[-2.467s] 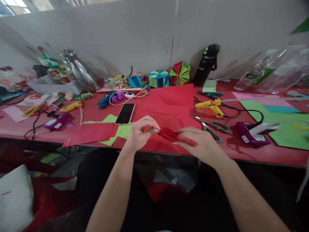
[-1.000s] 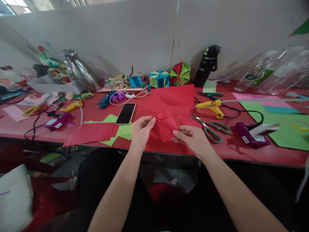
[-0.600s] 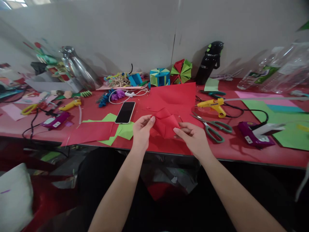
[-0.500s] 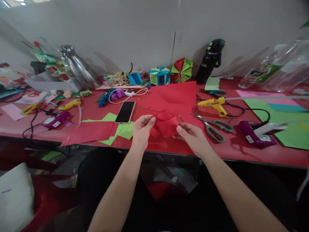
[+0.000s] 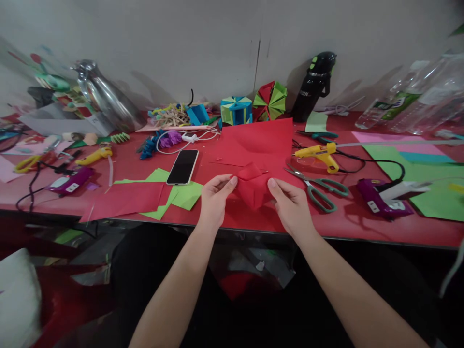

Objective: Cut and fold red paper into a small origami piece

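A small folded piece of red paper [image 5: 253,189] is held between both hands, above the front edge of the red table. My left hand [image 5: 216,195] pinches its left side between thumb and fingers. On its right side, my right hand [image 5: 290,202] grips it with the thumb on top. Creases and a raised flap show at the paper's upper part. Behind it lies a large red sheet [image 5: 258,137]. Open scissors [image 5: 319,186] with green handles lie just right of my right hand.
A phone [image 5: 183,167], green paper squares [image 5: 188,195] and red sheets [image 5: 126,199] lie left. To the right are a yellow glue gun [image 5: 319,154], a purple power socket [image 5: 384,199] and green sheets [image 5: 435,193]. A black bottle [image 5: 313,87] stands behind.
My hands have shifted the folded red paper slightly, and its front now shows a pointed lower shape. My right thumb has moved up along its edge. The camera view has turned slightly.
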`<state>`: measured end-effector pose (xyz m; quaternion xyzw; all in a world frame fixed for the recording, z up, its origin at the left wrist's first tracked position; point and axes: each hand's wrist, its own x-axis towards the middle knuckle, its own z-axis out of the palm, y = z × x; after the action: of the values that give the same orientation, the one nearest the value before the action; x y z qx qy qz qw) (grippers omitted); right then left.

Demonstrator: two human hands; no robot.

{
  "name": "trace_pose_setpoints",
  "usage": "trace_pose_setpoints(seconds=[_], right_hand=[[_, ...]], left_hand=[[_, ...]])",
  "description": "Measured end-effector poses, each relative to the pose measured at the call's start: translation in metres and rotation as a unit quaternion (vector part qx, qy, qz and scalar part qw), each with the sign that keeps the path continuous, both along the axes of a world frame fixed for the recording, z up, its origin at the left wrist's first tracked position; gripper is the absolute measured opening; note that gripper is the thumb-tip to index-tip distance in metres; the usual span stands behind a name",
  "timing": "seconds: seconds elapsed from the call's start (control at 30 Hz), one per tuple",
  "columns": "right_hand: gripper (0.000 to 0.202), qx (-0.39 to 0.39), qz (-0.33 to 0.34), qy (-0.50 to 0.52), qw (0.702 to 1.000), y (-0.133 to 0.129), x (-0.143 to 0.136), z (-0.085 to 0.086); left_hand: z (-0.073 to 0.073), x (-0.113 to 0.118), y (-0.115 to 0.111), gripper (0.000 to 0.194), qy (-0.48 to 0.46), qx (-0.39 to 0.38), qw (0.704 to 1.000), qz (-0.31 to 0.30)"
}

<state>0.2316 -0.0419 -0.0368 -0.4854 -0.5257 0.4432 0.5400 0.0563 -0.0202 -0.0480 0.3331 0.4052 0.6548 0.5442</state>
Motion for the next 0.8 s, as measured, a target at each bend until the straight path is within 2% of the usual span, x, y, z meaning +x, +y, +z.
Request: trace_pose_setpoints(seconds=[0.2,0.3,0.4,0.53,0.67,0.8], right_hand=[[0.029,0.075,-0.093,-0.076,0.990,-0.007,-0.008,0.004],[0.030,0.086,-0.113,-0.102,0.985,-0.006,-0.008,0.006],[0.026,0.073,-0.086,-0.073,0.991,-0.003,-0.006,0.006],[0.027,0.050,-0.014,-0.038,0.998,0.002,-0.003,0.003],[0.028,0.034,-0.075,-0.019,0.996,0.007,-0.002,-0.005],[0.031,0.029,-0.112,0.067,0.991,0.011,-0.003,-0.011]], left_hand=[[0.007,0.005,-0.004,0.026,-0.044,-0.049,0.997,-0.033],[0.009,0.005,-0.006,0.027,-0.039,-0.064,0.997,-0.030],[0.009,0.004,-0.006,0.029,-0.018,-0.074,0.997,-0.010],[0.009,0.004,-0.006,0.029,0.003,-0.072,0.997,0.000],[0.010,0.006,-0.007,0.030,0.001,-0.068,0.998,0.002],[0.012,0.008,-0.008,0.033,-0.021,-0.082,0.996,-0.009]])
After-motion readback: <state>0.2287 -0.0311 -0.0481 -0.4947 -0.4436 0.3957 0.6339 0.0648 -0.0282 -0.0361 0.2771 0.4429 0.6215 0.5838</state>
